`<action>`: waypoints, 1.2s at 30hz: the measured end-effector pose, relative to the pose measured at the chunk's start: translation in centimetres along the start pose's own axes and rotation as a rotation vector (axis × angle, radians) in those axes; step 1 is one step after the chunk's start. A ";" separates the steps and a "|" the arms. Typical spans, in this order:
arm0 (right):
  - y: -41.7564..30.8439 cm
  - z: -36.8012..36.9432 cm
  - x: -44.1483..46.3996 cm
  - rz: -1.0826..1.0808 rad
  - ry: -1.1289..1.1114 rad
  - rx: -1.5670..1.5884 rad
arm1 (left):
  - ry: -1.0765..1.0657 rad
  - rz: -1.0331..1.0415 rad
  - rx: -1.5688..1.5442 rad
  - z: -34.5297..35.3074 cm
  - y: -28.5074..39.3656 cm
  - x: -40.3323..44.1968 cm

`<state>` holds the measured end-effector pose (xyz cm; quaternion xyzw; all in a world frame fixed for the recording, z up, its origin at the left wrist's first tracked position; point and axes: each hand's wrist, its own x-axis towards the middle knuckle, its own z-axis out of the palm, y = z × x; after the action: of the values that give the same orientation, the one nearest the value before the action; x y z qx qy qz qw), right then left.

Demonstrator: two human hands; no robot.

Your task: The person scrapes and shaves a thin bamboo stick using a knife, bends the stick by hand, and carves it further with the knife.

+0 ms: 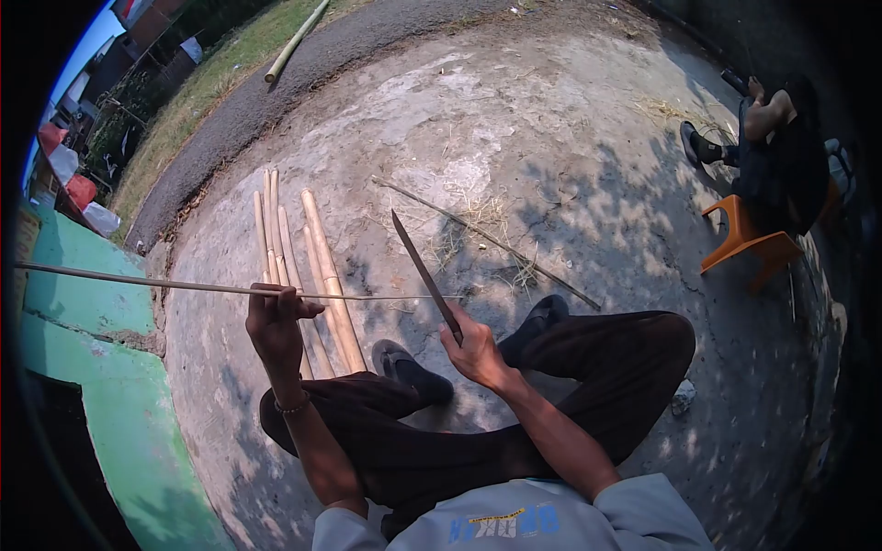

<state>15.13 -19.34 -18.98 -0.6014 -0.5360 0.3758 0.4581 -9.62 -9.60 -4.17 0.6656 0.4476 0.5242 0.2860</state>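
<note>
My left hand (276,326) is closed around a long thin bamboo strip (184,286). The strip runs almost level, from the far left across to my right hand. My right hand (477,349) grips the handle of a long, narrow-bladed knife (419,262), whose tip points up and away to the left. Near the base of the blade, the strip's right end meets the knife; whether they touch I cannot tell. Beyond my left hand, several split bamboo lengths (322,248) lie side by side on the ground. My fingers hide the knife's handle.
A thin stick (487,237) lies on the concrete (588,138) among shavings (459,225). A person (781,156) sits at the right on an orange stool (749,241). A green wall (119,376) stands close on the left. Farther off lies a bamboo pole (297,41).
</note>
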 end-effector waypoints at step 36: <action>-11.8 0.2 -1.2 -0.152 -0.285 -0.127 | 0.088 0.083 0.203 -1.0 0.7 -1.3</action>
<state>11.18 -20.38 -7.80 -0.5275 -0.6620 0.3869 0.3658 -10.40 -11.18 -3.90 0.6855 0.4825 0.5162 0.1755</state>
